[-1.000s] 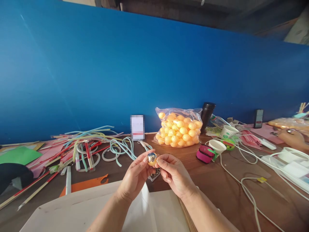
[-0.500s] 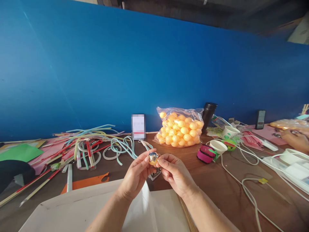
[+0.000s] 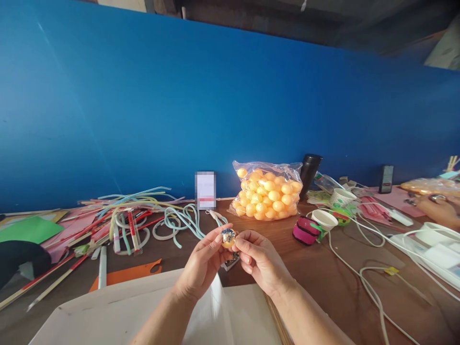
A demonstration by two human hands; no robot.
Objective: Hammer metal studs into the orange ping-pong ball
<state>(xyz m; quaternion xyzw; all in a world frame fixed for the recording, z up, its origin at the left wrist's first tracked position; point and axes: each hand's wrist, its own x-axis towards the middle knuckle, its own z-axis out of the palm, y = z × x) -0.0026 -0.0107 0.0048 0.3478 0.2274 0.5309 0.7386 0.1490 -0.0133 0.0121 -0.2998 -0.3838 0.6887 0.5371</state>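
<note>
A small shiny metal ball [image 3: 228, 236], mirror-like with a yellowish lower part, is held up between my two hands. My left hand [image 3: 201, 258] grips it from the left with thumb and fingers. From the right, the thumb and fingertips of my right hand [image 3: 264, 261] pinch its lower right edge; whether something tiny is between them I cannot tell. Just below, partly hidden by my fingers, lies a small tray [image 3: 231, 262] with shiny bits. Beyond my hands stands a clear bag of orange balls [image 3: 266, 195].
White boards [image 3: 118, 311] lie in front of me. Tubes and sticks [image 3: 122, 225] are heaped left. A phone [image 3: 206, 191] leans on the blue wall. Rightward are a black flask [image 3: 310, 175], a pink pouch [image 3: 305, 230], paper cups [image 3: 325, 220], white cables [image 3: 377, 297] and another person's hand [image 3: 439, 211].
My hands keep the ball in almost the same place, with only a slight shift of the fingers. The whole view has tilted a little. The other person's hand has moved slightly.
</note>
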